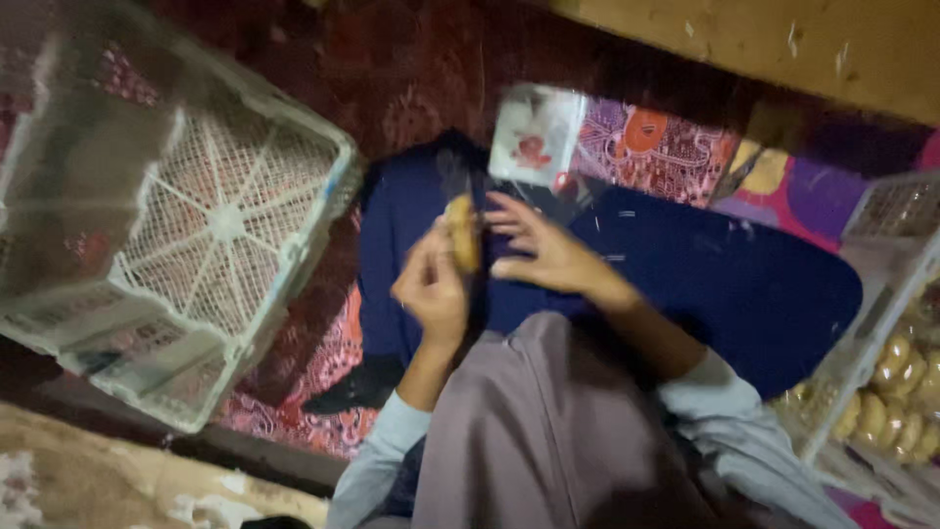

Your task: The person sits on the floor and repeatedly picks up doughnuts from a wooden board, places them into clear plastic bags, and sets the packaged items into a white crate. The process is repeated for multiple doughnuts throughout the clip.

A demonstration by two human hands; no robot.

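My left hand (431,289) grips a small golden-brown pastry (462,231) held upright over my lap, which is covered in dark blue cloth (705,274). My right hand (543,250) is right beside the pastry, fingers spread, holding the lower edge of a clear plastic wrapper (537,132) with a red print on it. The wrapper stands just above the pastry; whether the pastry is partly inside it I cannot tell, as the picture is blurred.
A white plastic lattice crate (196,225) lies tilted at the left on a red patterned carpet (411,78). Another white crate (876,323) at the right holds several golden pastries (896,397). A yellowish wall (803,39) runs along the top right.
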